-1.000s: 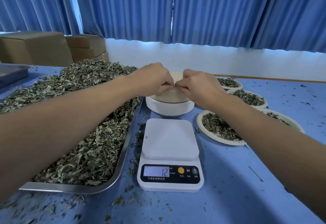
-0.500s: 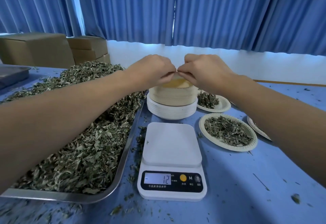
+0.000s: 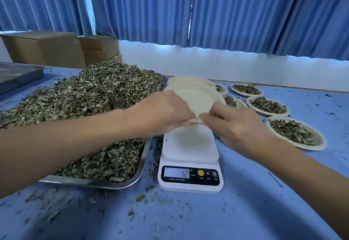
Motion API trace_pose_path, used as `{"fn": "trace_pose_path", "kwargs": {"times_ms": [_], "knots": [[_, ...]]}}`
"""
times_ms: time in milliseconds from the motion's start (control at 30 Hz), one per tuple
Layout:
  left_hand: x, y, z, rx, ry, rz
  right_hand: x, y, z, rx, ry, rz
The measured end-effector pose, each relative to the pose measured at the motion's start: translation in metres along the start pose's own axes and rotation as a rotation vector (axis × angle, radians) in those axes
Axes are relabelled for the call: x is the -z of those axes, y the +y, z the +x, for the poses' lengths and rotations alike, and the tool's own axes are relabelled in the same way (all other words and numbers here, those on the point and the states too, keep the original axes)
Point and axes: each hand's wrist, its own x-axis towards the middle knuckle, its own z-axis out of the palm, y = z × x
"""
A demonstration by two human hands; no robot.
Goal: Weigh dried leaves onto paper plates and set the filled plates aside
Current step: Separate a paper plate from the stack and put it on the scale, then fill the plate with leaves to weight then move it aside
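- plate, empty, at centre frame, tilted with far edge raised, near rim low over the scale; blurred, so cannot tell whether touching the platform.
- left hand reaching in from the left, fingers curled and pinching the plate's near rim.
- right hand reaching in from the right, pinching that same rim, fingertips almost against the left hand's.
- scale just below the plate, white, display at lower centre reading 12.
- stack of pale plates just behind the held one, partly hidden by it; number not readable.
- tray, metal, just left of the scale, partly under the left forearm.
- leaves heaped high in the tray, green-grey, spilling past its far edge.
- filled plates at right of frame, in a loose line running toward upper centre, each with a small pile of leaves.
- table, blue, strewn with leaf crumbs, thickest at lower left.
- second tray at the left edge.
- boxes, cardboard, upper left.
- curtains, blue, across the top.
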Motion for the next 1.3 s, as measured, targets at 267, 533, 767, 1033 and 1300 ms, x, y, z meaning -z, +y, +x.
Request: {"fn": "trace_pose_path", "kwargs": {"times_ms": [267, 533, 767, 1033, 1300], "knots": [[-0.024, 0.033, -0.041, 0.136, -0.181, -0.34, -0.012, -0.034, -0.058, -0.125, -0.018, 0.268], [0.004, -0.017, -0.037, 0.748, -0.116, -0.226, -0.016, -0.034, -0.079, -0.732, -0.16, 0.379], [0.0, -0.058, -0.036, 0.775, -1.117, -0.1, -0.025, -0.03, -0.071, -0.79, -0.388, 0.331], [-0.028, -0.058, -0.022, 0.713, -1.126, -0.011, -0.032, -0.03, -0.068, -0.727, -0.415, 0.249], [0.006, -0.05, -0.02, 0.82, -1.048, -0.15, -0.03, -0.028, -0.074, -0.74, -0.406, 0.295]]}}
